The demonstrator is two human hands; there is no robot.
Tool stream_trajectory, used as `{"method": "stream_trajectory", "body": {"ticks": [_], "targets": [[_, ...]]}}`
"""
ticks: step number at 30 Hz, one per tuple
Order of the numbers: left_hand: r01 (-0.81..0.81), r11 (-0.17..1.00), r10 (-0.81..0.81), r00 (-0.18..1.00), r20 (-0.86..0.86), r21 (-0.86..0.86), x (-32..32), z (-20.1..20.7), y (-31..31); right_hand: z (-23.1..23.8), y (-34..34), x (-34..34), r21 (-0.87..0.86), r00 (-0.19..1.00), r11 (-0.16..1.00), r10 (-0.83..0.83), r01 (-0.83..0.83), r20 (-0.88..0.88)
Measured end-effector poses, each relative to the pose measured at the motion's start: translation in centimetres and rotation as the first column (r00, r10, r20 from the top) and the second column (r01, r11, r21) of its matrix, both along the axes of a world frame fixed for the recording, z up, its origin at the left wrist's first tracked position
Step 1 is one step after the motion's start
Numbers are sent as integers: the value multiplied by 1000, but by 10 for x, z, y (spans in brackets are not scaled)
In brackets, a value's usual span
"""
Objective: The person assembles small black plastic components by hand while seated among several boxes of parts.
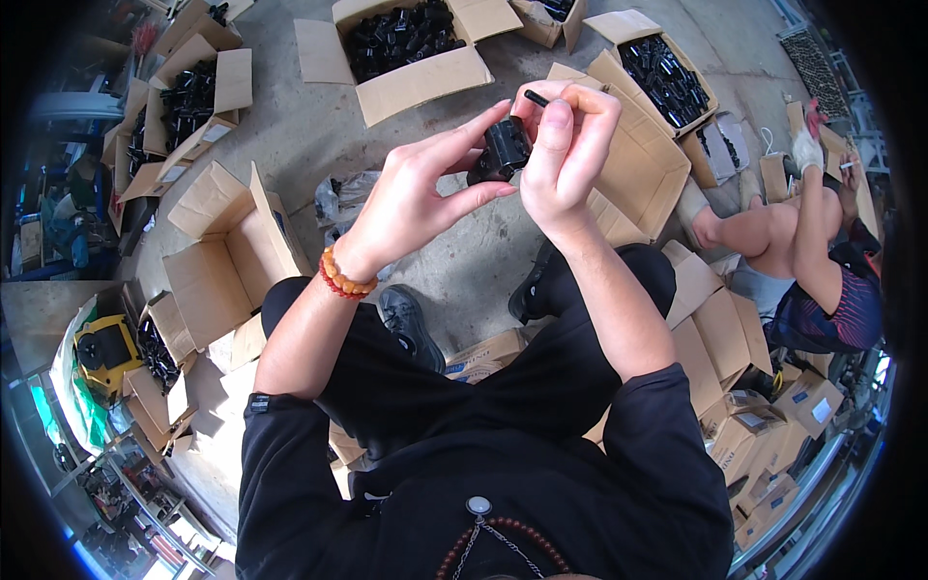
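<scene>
In front of me, over the floor between my knees, my left hand (414, 191) grips a glossy black cylindrical part (506, 147) between thumb and fingers. A darker bit of it sticks out toward the lower left; its exact kind does not show. My right hand (564, 159) is closed beside it, thumb against bent fingers, pinching a short black rod-like pin (535, 98) whose end pokes out above the thumb. The far edge of the black part lies against or very near the right fingers; whether they touch cannot be told.
Open cartons of black parts stand ahead (422, 77) and at the far right (677, 114). Two open cartons (232, 266) (650, 179) flank my hands. A yellow-and-black machine (104, 356) sits at the left. Another person (807, 256) works at the right near stacked cartons (759, 435).
</scene>
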State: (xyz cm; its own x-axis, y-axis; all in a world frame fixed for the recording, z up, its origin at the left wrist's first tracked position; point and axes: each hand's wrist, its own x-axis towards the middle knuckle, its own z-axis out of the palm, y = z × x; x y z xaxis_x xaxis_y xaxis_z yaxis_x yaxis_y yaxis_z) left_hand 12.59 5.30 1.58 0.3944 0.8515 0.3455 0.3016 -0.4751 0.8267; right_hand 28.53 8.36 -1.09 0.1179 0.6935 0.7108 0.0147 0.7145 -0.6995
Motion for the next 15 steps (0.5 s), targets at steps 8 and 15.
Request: {"method": "stream_trajectory", "body": {"ticks": [8,15], "targets": [[-11,999,11,1000,5,-46,0,2,0,-1,1,2,16,1000,1000,6,-6,5],[-12,1000,12,1000,3,-4,1,2,1,-1,0,3,16,1000,1000,8,-8,19]]}}
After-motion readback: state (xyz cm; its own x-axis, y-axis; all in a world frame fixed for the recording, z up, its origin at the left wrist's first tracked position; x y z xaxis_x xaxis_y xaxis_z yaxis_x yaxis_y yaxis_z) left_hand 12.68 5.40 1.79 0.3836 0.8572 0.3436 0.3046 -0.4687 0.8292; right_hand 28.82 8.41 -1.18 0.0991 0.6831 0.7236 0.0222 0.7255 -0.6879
